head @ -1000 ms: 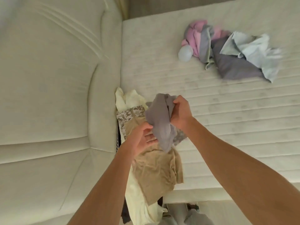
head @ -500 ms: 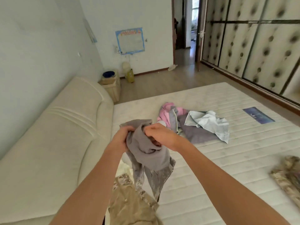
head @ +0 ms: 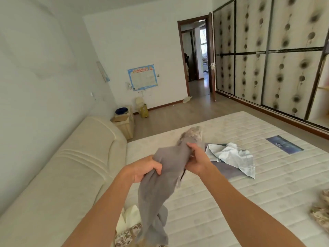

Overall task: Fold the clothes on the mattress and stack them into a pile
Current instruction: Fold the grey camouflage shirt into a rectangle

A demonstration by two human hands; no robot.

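Observation:
I hold a grey garment (head: 163,177) up over the white mattress (head: 213,202). My left hand (head: 144,168) grips its left side and my right hand (head: 197,161) grips its upper right part. The cloth hangs twisted below my hands, and one patterned end sticks up beyond my right hand. Under it, at the mattress's near left edge, lies the pile (head: 128,229) with a cream piece and a camouflage piece on top. Behind my right hand rests a heap of unfolded clothes (head: 231,157), pale blue over dark grey.
A cream padded headboard (head: 71,166) runs along the left of the mattress. A camouflage garment (head: 320,211) lies at the right edge. A blue label (head: 284,144) marks the far mattress. Beyond are a small cabinet (head: 124,124), wooden floor, an open door and wardrobe panels.
My head has tilted up from the pile toward the room. Both hands have lifted the grey garment higher and moved apart along it, so the cloth hangs longer.

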